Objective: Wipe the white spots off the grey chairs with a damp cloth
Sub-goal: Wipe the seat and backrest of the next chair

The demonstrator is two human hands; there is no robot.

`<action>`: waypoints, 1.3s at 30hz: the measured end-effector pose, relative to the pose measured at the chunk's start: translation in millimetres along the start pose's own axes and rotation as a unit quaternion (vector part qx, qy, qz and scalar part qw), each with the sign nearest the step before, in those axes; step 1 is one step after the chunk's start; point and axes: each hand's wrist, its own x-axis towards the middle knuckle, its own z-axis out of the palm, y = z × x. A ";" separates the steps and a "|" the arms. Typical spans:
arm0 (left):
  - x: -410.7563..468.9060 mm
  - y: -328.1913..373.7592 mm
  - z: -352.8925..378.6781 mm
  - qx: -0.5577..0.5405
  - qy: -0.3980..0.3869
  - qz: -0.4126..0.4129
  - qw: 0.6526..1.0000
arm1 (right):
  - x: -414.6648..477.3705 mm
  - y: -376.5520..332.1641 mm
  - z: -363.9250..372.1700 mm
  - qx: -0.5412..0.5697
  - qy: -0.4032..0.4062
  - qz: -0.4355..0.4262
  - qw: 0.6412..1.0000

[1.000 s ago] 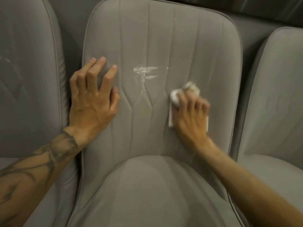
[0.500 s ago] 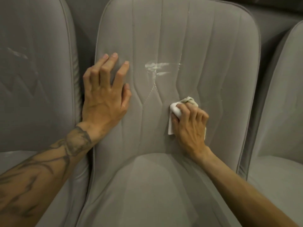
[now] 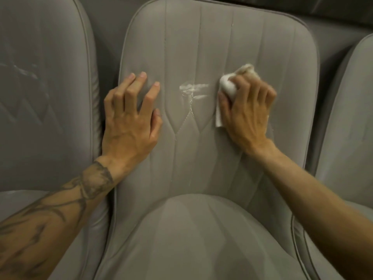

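Note:
A grey padded chair [image 3: 218, 43] fills the middle of the head view, its backrest facing me. White smears [image 3: 192, 90] cross the central seam of the backrest. My right hand [image 3: 247, 112] grips a crumpled white cloth [image 3: 229, 86] and presses it against the backrest just right of the smears. On the left side of the same backrest my left hand [image 3: 130, 120] rests flat, its fingers spread. Most of the cloth is hidden under my right fingers.
Another grey chair [image 3: 46, 102] stands close on the left, with faint whitish marks [image 3: 22, 70] on its backrest. A third grey chair [image 3: 349, 122] stands on the right. The middle chair's seat cushion [image 3: 197, 237] lies below my arms.
My right hand has carried the cloth up the backrest, from below and right of the smears to level with them. My left hand has kept its place on the backrest.

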 end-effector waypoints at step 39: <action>-1.3 -4.0 4.3 -0.024 0.018 0.009 1.000 | 74.1 -32.7 18.5 -0.009 0.094 0.043 0.995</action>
